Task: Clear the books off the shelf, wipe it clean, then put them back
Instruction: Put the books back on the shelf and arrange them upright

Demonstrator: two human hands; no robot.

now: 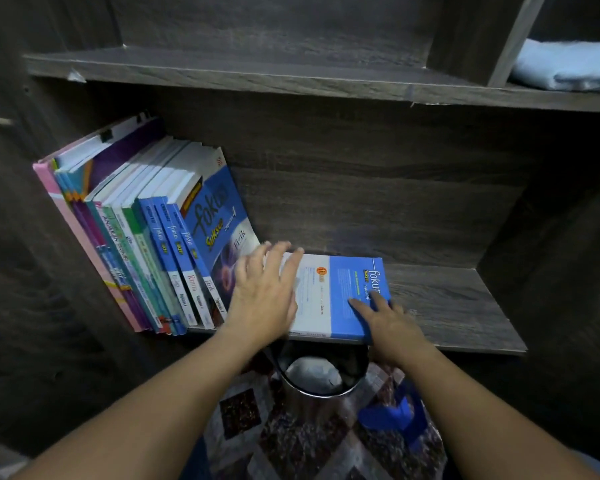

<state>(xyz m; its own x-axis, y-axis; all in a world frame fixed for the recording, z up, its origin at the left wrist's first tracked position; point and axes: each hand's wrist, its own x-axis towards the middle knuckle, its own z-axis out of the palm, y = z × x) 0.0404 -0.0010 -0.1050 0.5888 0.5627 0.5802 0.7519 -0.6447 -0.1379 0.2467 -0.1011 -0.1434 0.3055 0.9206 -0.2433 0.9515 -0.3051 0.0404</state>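
Right of the leaning books [174, 237], on the shelf [447, 306] — one flat blue book [333, 296]; left hand [264, 299] spread atop; right hand [392, 327] at its corner, grip unclear.

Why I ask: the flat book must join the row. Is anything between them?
Nothing visible lies on the shelf between the flat book and the row. Only the left hand lies over the book's left edge there; the right hand rests on its front right corner.
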